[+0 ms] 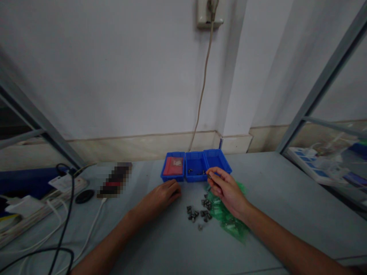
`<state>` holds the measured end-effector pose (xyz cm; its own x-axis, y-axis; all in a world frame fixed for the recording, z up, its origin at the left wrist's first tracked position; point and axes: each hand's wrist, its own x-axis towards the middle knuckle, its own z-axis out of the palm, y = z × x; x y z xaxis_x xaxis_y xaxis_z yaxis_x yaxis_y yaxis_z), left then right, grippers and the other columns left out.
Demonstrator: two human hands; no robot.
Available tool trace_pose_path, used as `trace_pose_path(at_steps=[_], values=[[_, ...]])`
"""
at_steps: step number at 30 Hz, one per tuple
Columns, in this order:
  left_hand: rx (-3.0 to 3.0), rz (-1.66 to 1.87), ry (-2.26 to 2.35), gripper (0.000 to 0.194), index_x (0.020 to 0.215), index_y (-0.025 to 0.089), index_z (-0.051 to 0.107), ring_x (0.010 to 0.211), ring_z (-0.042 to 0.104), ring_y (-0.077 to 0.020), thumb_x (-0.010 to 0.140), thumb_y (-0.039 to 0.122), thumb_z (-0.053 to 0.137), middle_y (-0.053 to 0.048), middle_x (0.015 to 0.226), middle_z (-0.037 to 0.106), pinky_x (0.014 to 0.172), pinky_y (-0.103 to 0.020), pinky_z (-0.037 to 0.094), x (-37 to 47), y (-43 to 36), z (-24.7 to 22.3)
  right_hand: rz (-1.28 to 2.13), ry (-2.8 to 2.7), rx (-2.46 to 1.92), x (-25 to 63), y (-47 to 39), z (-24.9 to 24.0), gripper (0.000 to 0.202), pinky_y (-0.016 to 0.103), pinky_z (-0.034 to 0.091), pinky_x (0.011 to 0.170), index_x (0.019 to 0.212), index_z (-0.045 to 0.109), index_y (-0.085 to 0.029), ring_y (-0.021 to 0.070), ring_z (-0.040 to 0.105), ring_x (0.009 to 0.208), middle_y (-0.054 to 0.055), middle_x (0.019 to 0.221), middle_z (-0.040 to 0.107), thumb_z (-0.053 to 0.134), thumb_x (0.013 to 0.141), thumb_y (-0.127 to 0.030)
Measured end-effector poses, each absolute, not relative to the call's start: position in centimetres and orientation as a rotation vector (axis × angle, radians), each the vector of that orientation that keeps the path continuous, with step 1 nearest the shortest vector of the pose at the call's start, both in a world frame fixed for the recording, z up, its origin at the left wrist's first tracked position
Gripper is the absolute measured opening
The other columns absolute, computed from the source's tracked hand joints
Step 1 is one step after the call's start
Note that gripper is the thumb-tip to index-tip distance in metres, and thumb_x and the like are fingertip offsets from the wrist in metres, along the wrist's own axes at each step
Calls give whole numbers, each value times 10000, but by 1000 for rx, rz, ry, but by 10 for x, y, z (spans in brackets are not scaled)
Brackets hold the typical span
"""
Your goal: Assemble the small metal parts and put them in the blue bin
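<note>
My right hand (225,191) is raised over the front of the blue trays, thumb and fingertips pinched on a small metal screw (210,175), partly hidden by the fingers. My left hand (168,193) rests on the table before the left tray, fingers loosely bent and thumb apart, with nothing visible in it. Several loose dark metal screws (192,214) lie in small groups between the hands. Under my right hand spreads a green plastic bag (233,227). The middle blue tray (195,178) has a few screws inside. A red packet (173,166) lies in the left blue tray (164,172).
A third blue tray (220,158) stands at the right of the row. On the left are a blurred-out phone-like object (114,181), a black round disc (85,196), cables and a power strip (31,217). Another power strip (308,164) sits beyond the right metal post (315,91).
</note>
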<state>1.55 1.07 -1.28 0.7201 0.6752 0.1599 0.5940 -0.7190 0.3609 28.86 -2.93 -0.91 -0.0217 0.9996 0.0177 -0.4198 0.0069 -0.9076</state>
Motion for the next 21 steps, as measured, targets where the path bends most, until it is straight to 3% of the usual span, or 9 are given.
trace_pose_path(at_steps=[8, 12, 16, 21], values=[[2739, 428, 920, 254, 1173, 213, 658, 972, 672, -192, 1138, 283, 417, -60, 1118, 657, 887, -317, 545, 16, 12, -15, 1259, -1150, -909, 289, -30, -11, 270, 234, 219, 454, 1119, 706, -245, 79, 346, 513, -3, 882, 639, 757, 942, -443], [2792, 400, 877, 320, 1127, 200, 692, 956, 672, -186, 1148, 293, 386, -70, 1109, 654, 878, -302, 553, 14, 14, -17, 809, -1422, -1056, 288, -36, -9, 156, 274, 376, 580, 1070, 738, -248, 144, 484, 642, -12, 816, 587, 757, 945, -341], [2775, 414, 883, 302, 1115, 190, 686, 966, 670, -187, 1145, 283, 400, -69, 1110, 655, 893, -308, 558, 14, 15, -19, 496, -1588, -1028, 286, -43, -8, 60, 308, 416, 673, 1015, 750, -250, 155, 508, 676, -2, 867, 581, 727, 960, -248], [2708, 422, 894, 313, 1101, 200, 694, 973, 675, -189, 1144, 293, 399, -68, 1107, 662, 918, -320, 565, 16, 12, -13, 769, -1445, -1022, 285, -42, -6, 151, 287, 389, 610, 1024, 732, -257, 150, 484, 642, -5, 849, 630, 812, 901, -292]])
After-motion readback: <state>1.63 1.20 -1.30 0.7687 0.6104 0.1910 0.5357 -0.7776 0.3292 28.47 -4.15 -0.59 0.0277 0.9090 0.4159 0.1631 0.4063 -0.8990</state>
